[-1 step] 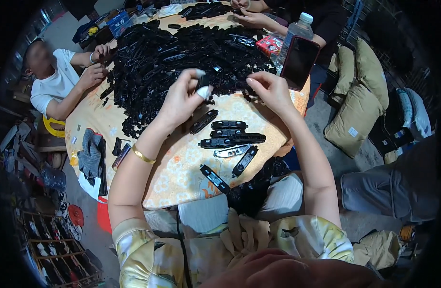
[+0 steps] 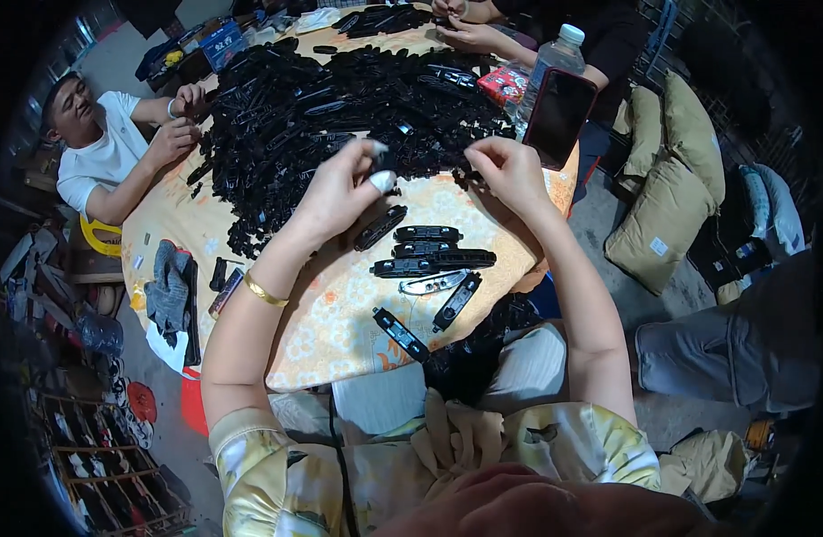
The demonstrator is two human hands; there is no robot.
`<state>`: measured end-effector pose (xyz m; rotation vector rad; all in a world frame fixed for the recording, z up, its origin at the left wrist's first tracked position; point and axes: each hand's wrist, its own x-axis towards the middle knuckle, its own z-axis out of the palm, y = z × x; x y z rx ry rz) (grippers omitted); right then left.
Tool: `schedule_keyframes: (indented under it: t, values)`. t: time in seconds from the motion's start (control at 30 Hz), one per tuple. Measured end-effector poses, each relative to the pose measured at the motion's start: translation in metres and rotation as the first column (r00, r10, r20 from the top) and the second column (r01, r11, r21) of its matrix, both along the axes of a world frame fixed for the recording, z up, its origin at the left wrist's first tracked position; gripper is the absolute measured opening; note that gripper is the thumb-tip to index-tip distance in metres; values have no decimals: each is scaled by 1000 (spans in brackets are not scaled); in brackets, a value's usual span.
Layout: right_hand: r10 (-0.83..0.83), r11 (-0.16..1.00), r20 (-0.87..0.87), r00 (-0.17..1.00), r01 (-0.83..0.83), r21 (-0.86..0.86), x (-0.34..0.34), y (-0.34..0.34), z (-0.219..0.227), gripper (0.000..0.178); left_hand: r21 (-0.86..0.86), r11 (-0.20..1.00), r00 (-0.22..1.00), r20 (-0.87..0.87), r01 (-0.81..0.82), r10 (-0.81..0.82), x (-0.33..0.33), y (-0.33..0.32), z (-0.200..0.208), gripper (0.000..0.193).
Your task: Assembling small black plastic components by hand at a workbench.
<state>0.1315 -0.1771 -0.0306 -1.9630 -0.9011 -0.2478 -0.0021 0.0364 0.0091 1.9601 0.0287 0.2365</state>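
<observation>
My left hand, with white covers on the thumb and a fingertip, curls around a small black plastic part at the near edge of a big heap of black plastic parts. To its right my right hand has thumb and forefinger pressed together; what they pinch is too small to make out. Between my forearms lie several long black plastic housings, some stacked. A shiny silver-edged piece rests among them. Nearest me, one black housing lies slantwise with its inner side up.
The patterned tablecloth covers the round table. A phone leans upright by a plastic bottle at right. A grey glove lies at left. Co-workers sit at the left and far side. Tan sacks stand at right.
My left hand's fingertips have shifted slightly, and the black part between them shows less. My right hand has moved a little to the right. The housings on the table lie unchanged.
</observation>
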Motion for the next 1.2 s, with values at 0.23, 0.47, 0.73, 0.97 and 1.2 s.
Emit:
schedule_keyframes:
  t: [0.23, 0.47, 0.73, 0.97, 1.2]
  values:
    - [-8, 920, 372, 928, 153, -362, -16, 8, -9, 19, 430, 869, 943, -314, 245, -111, -10, -6, -5, 30]
    - [48, 924, 467, 883, 138, -357, -26, 10, -14, 12, 501, 709, 867, -243, 496, -436, -13, -12, -5, 40]
    - [105, 983, 401, 910, -34, -181, -23, 12, -29, 12, 666, 743, 992, 32, 72, -124, 39, -7, 17, 20]
    - [141, 986, 321, 937, -103, -134, -24, 11, -29, 13, 896, 445, 986, 77, -4, -146, 118, 24, -10, 28]
    - [151, 988, 411, 899, -148, -37, -23, 12, -30, 15, 912, 400, 979, 157, -92, -131, 115, 18, -6, 27]
